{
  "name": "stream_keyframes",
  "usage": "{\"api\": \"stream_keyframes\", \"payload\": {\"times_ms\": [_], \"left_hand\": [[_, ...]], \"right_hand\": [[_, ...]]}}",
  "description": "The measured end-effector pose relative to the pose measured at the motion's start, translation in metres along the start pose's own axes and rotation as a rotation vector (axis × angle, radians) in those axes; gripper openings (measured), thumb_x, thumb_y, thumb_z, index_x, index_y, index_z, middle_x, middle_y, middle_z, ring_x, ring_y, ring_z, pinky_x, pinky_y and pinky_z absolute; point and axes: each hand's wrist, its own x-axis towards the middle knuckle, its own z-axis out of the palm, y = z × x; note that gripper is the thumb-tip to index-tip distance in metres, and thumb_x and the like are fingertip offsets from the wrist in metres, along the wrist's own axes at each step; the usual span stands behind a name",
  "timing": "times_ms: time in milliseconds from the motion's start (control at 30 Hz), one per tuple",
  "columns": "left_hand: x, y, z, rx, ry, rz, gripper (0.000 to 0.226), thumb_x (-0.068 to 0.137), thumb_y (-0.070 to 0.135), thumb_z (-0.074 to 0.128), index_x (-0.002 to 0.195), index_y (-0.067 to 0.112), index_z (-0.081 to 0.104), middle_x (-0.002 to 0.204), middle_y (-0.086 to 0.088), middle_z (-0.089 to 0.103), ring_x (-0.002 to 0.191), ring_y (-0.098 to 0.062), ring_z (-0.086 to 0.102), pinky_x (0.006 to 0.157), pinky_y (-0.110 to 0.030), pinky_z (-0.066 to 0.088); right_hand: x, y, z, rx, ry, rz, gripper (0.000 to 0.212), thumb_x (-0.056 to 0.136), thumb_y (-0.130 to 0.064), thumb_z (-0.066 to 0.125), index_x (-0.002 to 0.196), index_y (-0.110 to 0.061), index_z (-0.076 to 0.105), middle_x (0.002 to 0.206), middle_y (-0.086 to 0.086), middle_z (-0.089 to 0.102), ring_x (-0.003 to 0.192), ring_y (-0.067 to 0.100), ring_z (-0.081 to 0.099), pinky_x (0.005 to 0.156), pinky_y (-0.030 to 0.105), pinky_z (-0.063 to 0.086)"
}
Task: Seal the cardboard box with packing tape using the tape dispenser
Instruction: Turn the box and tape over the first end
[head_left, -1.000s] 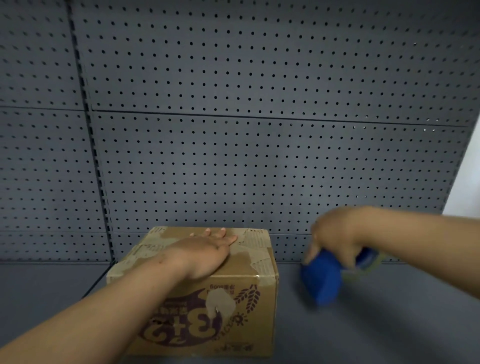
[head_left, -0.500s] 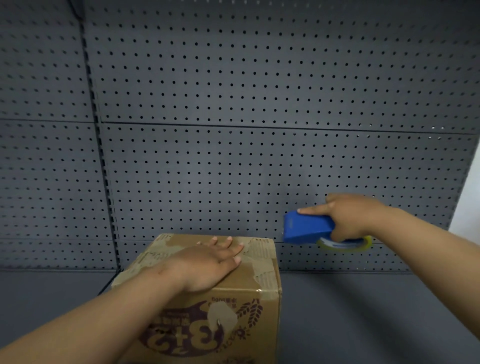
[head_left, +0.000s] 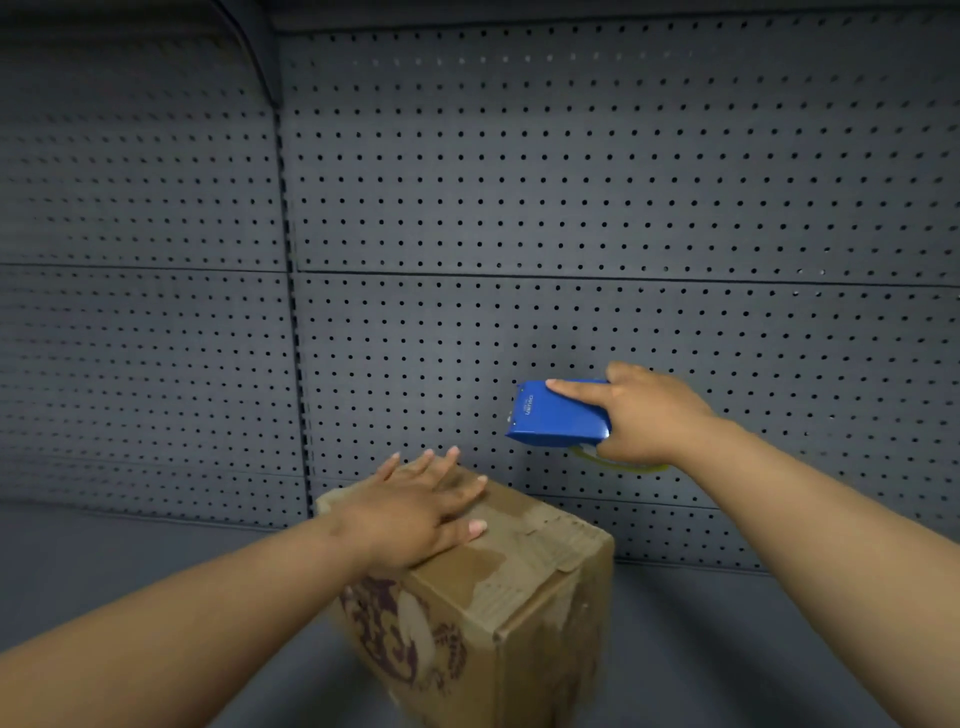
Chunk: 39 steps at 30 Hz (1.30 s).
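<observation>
Head view: our left hand (head_left: 415, 512) lies flat and open on the cardboard box (head_left: 493, 587) on the shelf, while our right hand (head_left: 649, 415) grips the blue tape dispenser (head_left: 558, 415) above it. We should land its front edge beyond the seam, then pull straight.

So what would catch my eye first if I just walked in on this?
Probably the bright blue tape dispenser, held in the air by the right hand in front of the grey pegboard wall. Below it to the left, the left hand lies flat on top of a worn cardboard box.
</observation>
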Motion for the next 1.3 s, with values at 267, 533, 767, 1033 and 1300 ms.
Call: {"api": "stream_keyframes", "payload": {"times_ms": [267,533,767,1033,1300], "left_hand": [[-0.014,-0.003,0.007,-0.353,-0.105,-0.187,0.074,0.086,0.068,0.025,0.149,0.032,0.007,0.159,-0.001,-0.002,0.145,-0.021,0.000,0.117,-0.040,0.002],[-0.014,-0.074,0.013,-0.431,-0.144,0.037,0.062,0.089,0.058,0.037,0.144,0.044,0.013,0.158,0.010,-0.003,0.143,-0.009,-0.011,0.116,-0.036,-0.007],[0.000,-0.111,0.022,-0.518,-0.071,0.053,0.082,0.068,0.077,0.038,0.142,0.043,0.027,0.157,0.013,0.008,0.143,-0.006,0.001,0.115,-0.030,0.001],[0.019,-0.139,0.024,-0.582,-0.116,0.163,0.055,0.088,0.050,0.051,0.139,0.042,0.034,0.155,0.017,0.012,0.141,0.002,0.003,0.112,-0.023,0.000],[0.045,-0.136,0.022,-0.589,-0.095,0.253,0.054,0.088,0.047,0.052,0.139,0.037,0.038,0.156,0.011,0.015,0.142,-0.003,0.010,0.105,-0.015,0.006]], "right_hand": [[0.009,-0.028,-0.008,0.109,0.083,-0.043,0.074,0.083,-0.053,0.054,0.140,-0.057,0.007,0.092,-0.001,0.034,0.085,0.017,0.037,0.068,0.029,0.034],[0.016,-0.050,-0.015,0.168,0.131,-0.053,0.072,0.082,-0.056,0.054,0.137,-0.060,0.008,0.089,-0.003,0.033,0.087,0.016,0.038,0.066,0.027,0.032],[0.027,-0.072,-0.013,0.136,0.140,-0.051,0.074,0.085,-0.050,0.055,0.137,-0.061,0.004,0.091,-0.003,0.033,0.086,0.016,0.038,0.055,0.016,0.022],[0.046,-0.101,-0.008,0.143,0.103,-0.040,0.076,0.085,-0.046,0.056,0.135,-0.064,0.001,0.090,-0.003,0.032,0.087,0.016,0.038,0.054,0.015,0.018],[0.058,-0.121,-0.008,0.150,0.118,-0.022,0.078,0.084,-0.041,0.057,0.134,-0.065,0.002,0.090,-0.004,0.031,0.085,0.014,0.036,0.057,0.019,0.025]]}}
